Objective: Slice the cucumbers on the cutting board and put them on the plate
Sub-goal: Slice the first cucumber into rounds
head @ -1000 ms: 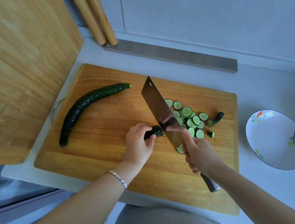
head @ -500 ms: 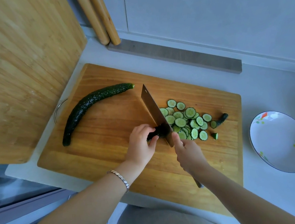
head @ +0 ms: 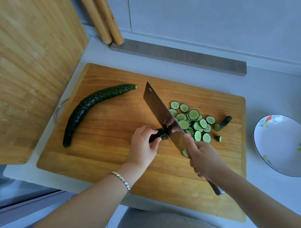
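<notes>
My left hand (head: 143, 145) pinches the cucumber stub (head: 159, 135) on the cutting board (head: 104, 153); my right hand (head: 201, 156) grips the cleaver (head: 162, 113), blade at the stub's end. Slices (head: 194, 123) lie just beyond my right hand, the plate (head: 281, 139) farther right.

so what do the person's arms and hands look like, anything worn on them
No gloves or sleeves in view; both arms are bare. The left hand has a silver-coloured bracelet of small linked segments at its wrist. The right hand shows no ring, watch or bracelet.
</notes>
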Motion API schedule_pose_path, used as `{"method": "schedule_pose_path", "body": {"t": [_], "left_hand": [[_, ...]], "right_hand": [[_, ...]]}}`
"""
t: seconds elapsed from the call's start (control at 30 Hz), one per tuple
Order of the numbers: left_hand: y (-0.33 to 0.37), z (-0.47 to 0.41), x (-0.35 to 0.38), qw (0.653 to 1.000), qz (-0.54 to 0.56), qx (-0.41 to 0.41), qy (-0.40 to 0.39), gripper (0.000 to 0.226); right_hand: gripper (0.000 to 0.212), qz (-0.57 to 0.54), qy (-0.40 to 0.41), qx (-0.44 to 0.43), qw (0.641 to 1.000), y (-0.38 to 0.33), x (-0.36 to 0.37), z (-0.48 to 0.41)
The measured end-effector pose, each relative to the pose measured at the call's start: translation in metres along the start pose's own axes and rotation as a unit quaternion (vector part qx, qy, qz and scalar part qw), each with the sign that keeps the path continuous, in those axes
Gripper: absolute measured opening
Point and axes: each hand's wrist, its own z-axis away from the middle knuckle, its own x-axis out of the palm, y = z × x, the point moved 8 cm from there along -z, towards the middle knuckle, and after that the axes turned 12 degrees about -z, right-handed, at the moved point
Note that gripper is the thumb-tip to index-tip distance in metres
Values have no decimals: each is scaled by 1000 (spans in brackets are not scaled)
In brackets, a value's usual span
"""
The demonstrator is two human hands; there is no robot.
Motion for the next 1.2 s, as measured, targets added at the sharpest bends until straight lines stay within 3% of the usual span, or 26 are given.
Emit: {"method": "schedule_pose_path", "body": {"t": [0.27, 0.43, 0.6, 1.2], "left_hand": [[0, 0, 0, 1000, 0, -4, -2, 20], [0, 1, 0, 1000, -1, 12, -23, 26], [0, -2, 4, 999, -4, 8, -35, 27], [4, -3, 10, 999, -11, 16, -45, 22]], "right_hand": [[54, 33, 3, 14, 999, 15, 15, -17], [54, -81, 13, 55, 995, 29, 10, -18], [54, -109, 17, 62, 992, 19, -8, -10], [57, 20, 14, 21, 999, 12, 6, -14]]}}
